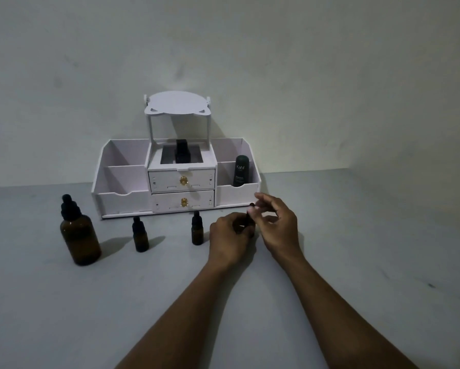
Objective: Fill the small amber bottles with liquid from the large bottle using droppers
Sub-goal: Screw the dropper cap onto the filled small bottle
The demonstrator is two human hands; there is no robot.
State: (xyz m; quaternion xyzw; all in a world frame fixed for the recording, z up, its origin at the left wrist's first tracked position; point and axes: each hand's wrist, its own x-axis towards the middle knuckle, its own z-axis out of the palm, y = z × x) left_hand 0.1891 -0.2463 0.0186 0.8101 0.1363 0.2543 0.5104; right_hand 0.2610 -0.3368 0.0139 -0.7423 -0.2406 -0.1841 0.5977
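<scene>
A large amber bottle [80, 237] with a black dropper cap stands at the left. Two small amber bottles with black dropper caps stand upright right of it, one [140, 238] at centre left and one [197, 231] at centre. My left hand [230, 239] grips a third small bottle [251, 231], mostly hidden by its fingers. My right hand [278, 226] pinches that bottle's black dropper cap [251, 209] at the top with thumb and fingertips.
A white desk organiser [122, 201] with two drawers and a raised shelf stands against the wall behind the bottles. A dark tube [241, 170] stands in its right compartment and a black item [181, 153] in its middle recess.
</scene>
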